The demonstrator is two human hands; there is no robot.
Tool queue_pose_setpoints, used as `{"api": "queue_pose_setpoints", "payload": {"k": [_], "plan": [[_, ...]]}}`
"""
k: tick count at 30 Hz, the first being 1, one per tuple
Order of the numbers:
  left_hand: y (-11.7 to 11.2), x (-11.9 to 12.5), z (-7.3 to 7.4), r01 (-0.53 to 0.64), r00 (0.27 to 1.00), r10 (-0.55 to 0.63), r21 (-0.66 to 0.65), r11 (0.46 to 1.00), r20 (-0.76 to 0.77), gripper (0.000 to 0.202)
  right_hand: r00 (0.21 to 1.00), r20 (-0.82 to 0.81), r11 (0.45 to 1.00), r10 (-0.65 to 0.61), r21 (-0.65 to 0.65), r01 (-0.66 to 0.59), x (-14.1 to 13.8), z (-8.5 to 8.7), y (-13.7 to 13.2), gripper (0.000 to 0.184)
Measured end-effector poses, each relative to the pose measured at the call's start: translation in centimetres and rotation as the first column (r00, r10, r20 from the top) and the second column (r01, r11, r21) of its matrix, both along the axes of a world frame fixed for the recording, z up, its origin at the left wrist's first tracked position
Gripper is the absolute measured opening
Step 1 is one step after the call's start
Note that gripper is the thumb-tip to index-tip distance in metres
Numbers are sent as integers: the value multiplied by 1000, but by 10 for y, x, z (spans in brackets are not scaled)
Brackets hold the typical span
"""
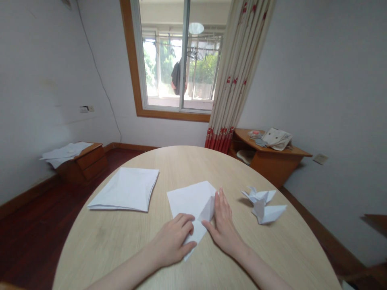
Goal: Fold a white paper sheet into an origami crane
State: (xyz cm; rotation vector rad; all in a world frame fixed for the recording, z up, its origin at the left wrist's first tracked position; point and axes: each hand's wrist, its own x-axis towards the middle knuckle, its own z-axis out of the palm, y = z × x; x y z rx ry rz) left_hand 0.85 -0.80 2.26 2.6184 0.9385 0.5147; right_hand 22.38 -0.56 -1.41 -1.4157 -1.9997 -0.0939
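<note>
A white sheet of paper (190, 201), partly folded, lies on the round wooden table (121, 241) in front of me. My left hand (173, 239) rests on the sheet's near corner with fingers curled, pressing it down. My right hand (222, 223) lies flat along the sheet's right edge, fingers stretched out together against a raised flap. Neither hand lifts the paper off the table.
A stack of white sheets (125, 189) lies to the left on the table. Two folded paper figures (264, 203) sit to the right. Low wooden cabinets stand at the left wall (84, 159) and right wall (269, 155), and a curtain (238, 76) hangs by the window.
</note>
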Motion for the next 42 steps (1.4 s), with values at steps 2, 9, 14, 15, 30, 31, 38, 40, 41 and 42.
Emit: {"api": "queue_pose_setpoints", "payload": {"k": [2,9,14,15,30,31,38,40,41,42], "plan": [[0,0,-2,-7,1000,7,9,1000,-8,21,1000,-9,1000,-3,-18,3,0,-2,1,86],[4,-4,-9,22,997,-16,74,997,-81,37,1000,-8,998,6,-63,-6,2,-3,2,89],[6,-6,-11,32,994,-21,107,994,-108,44,999,-20,998,40,-50,-41,2,0,1,87],[6,-6,-10,33,993,-21,111,993,-113,44,999,-23,998,41,-48,-42,1,0,0,86],[4,0,-9,-24,984,54,169,985,-170,53,990,141,999,-30,-40,36,6,0,5,85],[4,0,-9,-26,984,57,179,984,-168,53,989,148,999,-30,-38,36,6,0,5,85],[6,-2,-10,-30,987,64,223,974,-146,54,987,160,999,-1,-44,8,12,0,7,84],[7,-2,-10,-21,989,55,234,972,-137,54,987,158,999,14,-51,-7,14,0,7,83],[8,-3,-11,-17,990,50,239,971,-133,55,987,157,999,22,-52,-14,15,0,8,83],[8,-3,-11,-13,990,46,242,970,-133,56,987,157,998,29,-54,-21,16,0,8,83]]}}
